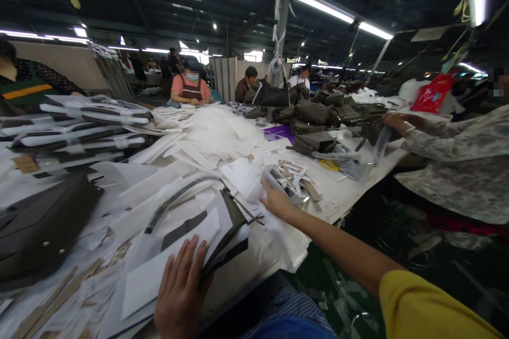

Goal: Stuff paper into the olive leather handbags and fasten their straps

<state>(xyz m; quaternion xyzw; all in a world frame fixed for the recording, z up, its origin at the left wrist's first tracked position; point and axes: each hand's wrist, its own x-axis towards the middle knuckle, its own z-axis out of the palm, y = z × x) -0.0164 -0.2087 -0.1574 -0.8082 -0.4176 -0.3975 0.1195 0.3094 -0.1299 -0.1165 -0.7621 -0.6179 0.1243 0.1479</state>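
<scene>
My left hand [182,280] lies flat with fingers extended on a white padding sheet [170,262], which rests over a dark olive handbag [234,209]. The bag lies on its side at the table's near edge, and its wrapped curved handle [178,193] arches up behind it. My right hand [277,202] reaches forward past the bag, fingers curled at the near side of what looks like a clear tape dispenser [283,179]. Blur and the hand itself partly hide that grip. Thin translucent film [274,238] hangs below the right hand.
Another olive bag [47,228] lies at left, below stacked wrapped bags [87,130]. White sheets [214,127] pile up mid-table. Cardboard scraps [304,177], yellow-handled scissors [329,164] and more bags [314,116] lie to the right. A co-worker's hand [397,122] is at the right edge.
</scene>
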